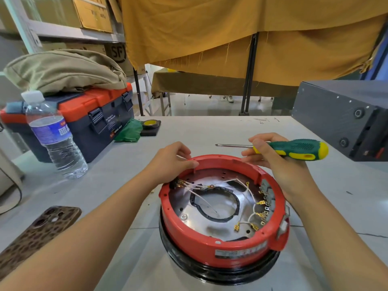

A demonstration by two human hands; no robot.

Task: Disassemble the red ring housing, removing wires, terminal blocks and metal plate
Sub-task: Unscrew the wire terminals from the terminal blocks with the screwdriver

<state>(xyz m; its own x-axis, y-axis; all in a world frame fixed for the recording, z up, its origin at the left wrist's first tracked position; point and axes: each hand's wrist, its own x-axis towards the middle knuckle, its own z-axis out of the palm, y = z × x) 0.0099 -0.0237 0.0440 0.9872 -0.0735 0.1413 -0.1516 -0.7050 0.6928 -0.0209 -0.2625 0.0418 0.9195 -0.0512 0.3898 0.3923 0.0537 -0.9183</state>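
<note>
Red plastic, the ring housing [212, 238] is sitting on a black base at the counter's [210, 127] near edge, its metal plate [210, 219], white wires [249, 196] and grey terminal blocks [267, 198] showing inside. We are pinching its far rim with our left hand [172, 162] and gripping a green-and-yellow screwdriver [294, 149] in our right hand [270, 160].

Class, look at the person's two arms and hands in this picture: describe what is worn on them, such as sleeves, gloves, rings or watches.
Both the left hand and the right hand are bare, without gloves. No rings show on the fingers, and no watch or band on either wrist. Both forearms are uncovered as far as the frame's edge, so no sleeve is in view.
</note>
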